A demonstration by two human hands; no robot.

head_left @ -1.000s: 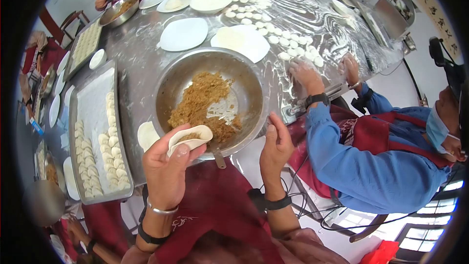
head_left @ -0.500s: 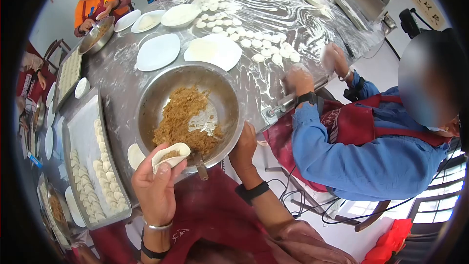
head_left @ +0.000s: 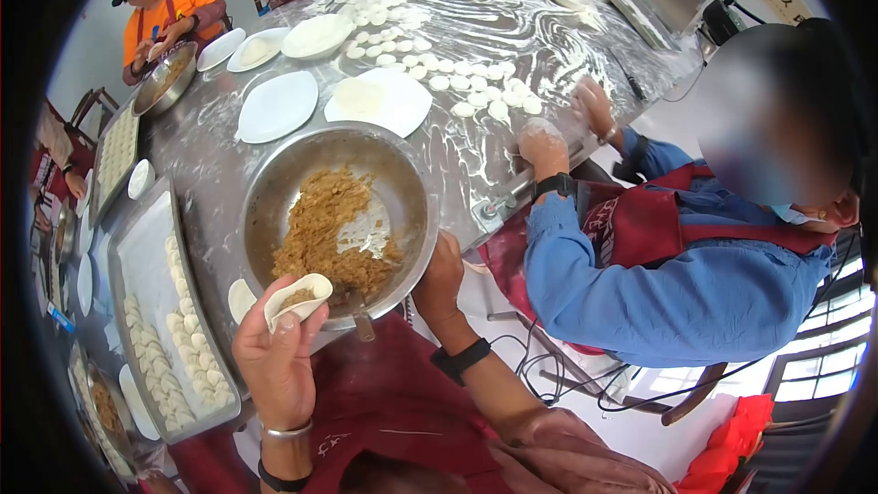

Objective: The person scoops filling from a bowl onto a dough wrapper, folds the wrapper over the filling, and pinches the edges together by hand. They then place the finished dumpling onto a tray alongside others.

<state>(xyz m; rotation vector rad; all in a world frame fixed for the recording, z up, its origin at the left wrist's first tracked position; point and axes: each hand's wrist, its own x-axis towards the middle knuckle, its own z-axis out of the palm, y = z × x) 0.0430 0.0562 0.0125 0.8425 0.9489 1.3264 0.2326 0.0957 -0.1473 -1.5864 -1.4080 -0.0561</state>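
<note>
My left hand point(head_left: 276, 361) pinches a folded dumpling wrapper point(head_left: 309, 289) between thumb and fingers, with brown filling showing in its open fold. Just beyond it is a steel mixing bowl point(head_left: 416, 178), partly full of crumbly brown filling point(head_left: 320, 224). My right hand point(head_left: 439, 279) grips the near right side of this bowl, its fingers mostly hidden behind the wall. A flat-handled spreader point(head_left: 364, 325) leans over the near rim, its lower end in the filling. Beside my left hand, another pale wrapper point(head_left: 240, 299) lies partly behind the bowl.
To the left, a metal tray point(head_left: 137, 247) holds rows of folded dumplings point(head_left: 154, 361). White plates point(head_left: 279, 107) stand beyond the bowl, near several floured dough pieces point(head_left: 476, 84). A co-worker in a blue sleeve point(head_left: 631, 302) works close on my right. Cables point(head_left: 540, 366) hang below.
The view has shifted slightly, so most things sit a little further left. My left hand still holds the filled wrapper, and my right hand stays at the bowl. The co-worker's hands moved a little.
</note>
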